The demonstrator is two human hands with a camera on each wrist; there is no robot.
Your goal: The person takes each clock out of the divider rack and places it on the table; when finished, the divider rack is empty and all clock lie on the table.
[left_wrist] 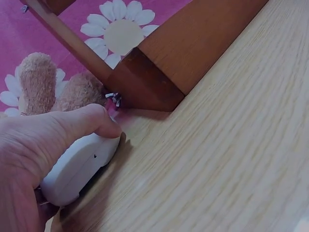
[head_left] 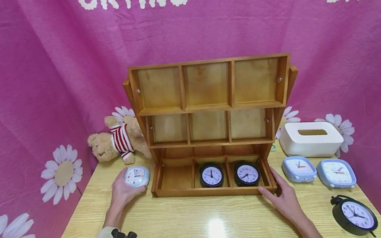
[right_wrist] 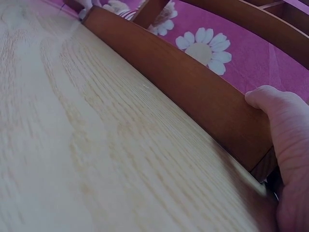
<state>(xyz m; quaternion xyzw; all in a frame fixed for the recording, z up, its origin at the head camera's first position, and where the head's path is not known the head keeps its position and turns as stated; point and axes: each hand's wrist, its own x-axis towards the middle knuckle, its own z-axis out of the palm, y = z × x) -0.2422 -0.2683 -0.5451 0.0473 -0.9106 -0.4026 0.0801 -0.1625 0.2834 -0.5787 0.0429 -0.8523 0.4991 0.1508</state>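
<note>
My left hand (head_left: pixel 123 189) holds a pale blue alarm clock (head_left: pixel 136 176) between thumb and fingers, on the table left of the wooden shelf (head_left: pixel 216 191). In the left wrist view the thumb lies over the clock's white side (left_wrist: pixel 79 164); the other fingers are mostly hidden. At the shelf's front right corner, my right hand (head_left: pixel 285 197) grips the frame, thumb at the front board and fingers along the outer side. Two round black alarm clocks, one in the bottom tier's middle compartment (head_left: pixel 211 175) and one in its right compartment (head_left: pixel 246 174), face up.
Right of the shelf lie two blue alarm clocks, one nearer the shelf (head_left: pixel 299 168) and one farther right (head_left: pixel 336 173). A black alarm clock (head_left: pixel 354 215) lies closer to the front. Behind stands a white tissue box (head_left: pixel 310 143). A teddy bear (head_left: pixel 119 139) lies at the back left.
</note>
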